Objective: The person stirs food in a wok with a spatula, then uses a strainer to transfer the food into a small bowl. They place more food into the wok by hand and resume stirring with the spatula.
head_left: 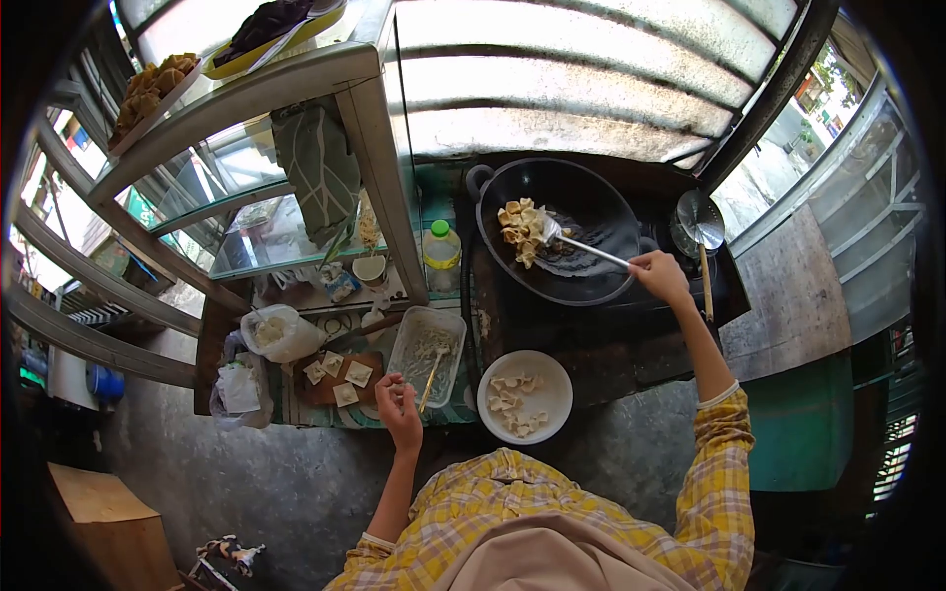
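My right hand [662, 277] grips the handle of a metal spatula [591, 249], whose blade sits in a black wok [611, 207] among golden fried dumplings [524, 229]. Dark oil glistens around them. My left hand [398, 402] is held with loosely curled fingers and nothing visible in it. It is by the near left corner of a clear plastic tub [399, 360] with remains of pale filling and a yellow-handled spoon [431, 384]. Right of the tub, a white bowl [552, 419] contains several uncooked folded dumplings [515, 399].
Square wrappers with filling [358, 373] lie on a brown board [315, 392]. A green-capped bottle [440, 254] stands left of the wok. A strainer ladle [701, 219] rests on the right. The glass case [360, 128] rises at left, with fried food [153, 94] on top.
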The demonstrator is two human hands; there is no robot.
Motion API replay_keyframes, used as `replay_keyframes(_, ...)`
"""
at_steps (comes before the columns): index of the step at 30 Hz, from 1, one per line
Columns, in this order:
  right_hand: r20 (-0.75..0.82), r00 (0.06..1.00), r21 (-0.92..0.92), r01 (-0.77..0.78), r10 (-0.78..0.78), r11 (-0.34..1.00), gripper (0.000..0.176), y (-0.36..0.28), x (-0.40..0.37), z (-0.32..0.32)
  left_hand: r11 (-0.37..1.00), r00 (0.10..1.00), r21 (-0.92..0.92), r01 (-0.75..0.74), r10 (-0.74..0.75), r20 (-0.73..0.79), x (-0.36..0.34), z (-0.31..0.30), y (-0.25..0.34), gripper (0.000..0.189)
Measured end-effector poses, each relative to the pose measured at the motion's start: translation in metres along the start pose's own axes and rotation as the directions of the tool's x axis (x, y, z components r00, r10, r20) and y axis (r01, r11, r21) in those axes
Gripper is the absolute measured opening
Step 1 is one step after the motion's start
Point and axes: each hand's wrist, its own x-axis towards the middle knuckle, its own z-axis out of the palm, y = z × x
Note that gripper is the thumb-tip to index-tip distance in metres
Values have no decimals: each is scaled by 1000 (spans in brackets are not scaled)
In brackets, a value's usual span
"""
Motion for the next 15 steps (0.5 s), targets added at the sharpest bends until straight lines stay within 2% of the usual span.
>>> replay_keyframes(2,-125,992,-94,-30,18,995,25,-11,0,-11,1000,1000,7,-3,3,11,1,2,-1,17)
replay_keyframes(3,-216,974,-168,31,-67,985,21,-7,2,-12,1000,1000,8,-6,6,11,1,3,-1,17)
replay_keyframes(6,-330,939,-323,-12,-100,946,19,0,10,-12,1000,1000,-1,-18,18,-1,0,4,2,16)
replay_keyframes(7,-319,941,-416,-29,-116,909,18,6,14,-7,1000,1000,-13,-21,21,-10,-1,3,5,15)
replay_keyframes(10,-270,958,-340,-4,-93,940,19,32,15,13,998,998,-30,-54,53,-33,-4,0,6,13)
replay_keyframes(14,-111,993,-91,37,-47,995,23,42,1,17,998,997,-38,-43,40,-63,-3,-5,3,13)
replay_keyframes(15,-97,995,-138,-7,-6,990,22,45,1,9,998,997,-37,-44,41,-66,-3,-5,4,13)
